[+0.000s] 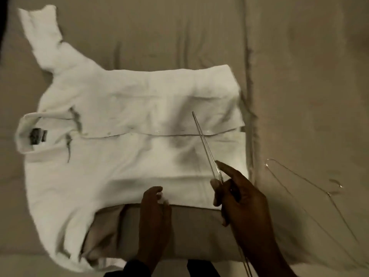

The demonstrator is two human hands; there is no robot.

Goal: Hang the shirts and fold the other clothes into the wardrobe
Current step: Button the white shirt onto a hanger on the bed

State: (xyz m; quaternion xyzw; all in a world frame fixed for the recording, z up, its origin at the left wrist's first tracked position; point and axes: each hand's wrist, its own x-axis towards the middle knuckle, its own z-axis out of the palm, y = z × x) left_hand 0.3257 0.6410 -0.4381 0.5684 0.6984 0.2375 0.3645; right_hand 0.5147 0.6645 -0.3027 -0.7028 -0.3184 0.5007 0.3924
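A white button-up shirt (123,136) lies spread flat on a beige bed sheet (199,33), collar to the left, one sleeve stretching to the upper left. My left hand (154,214) rests at the shirt's near side edge, its fingers curled on the fabric. My right hand (241,200) grips a thin clear hanger (205,145), whose straight arm slants up across the shirt's lower front. The index finger points forward along it.
A second clear hanger (305,188) lies on the sheet to the right of the shirt, hook toward the right. The bed's near edge runs along the bottom of the view. A long crease in the sheet runs past the shirt's hem.
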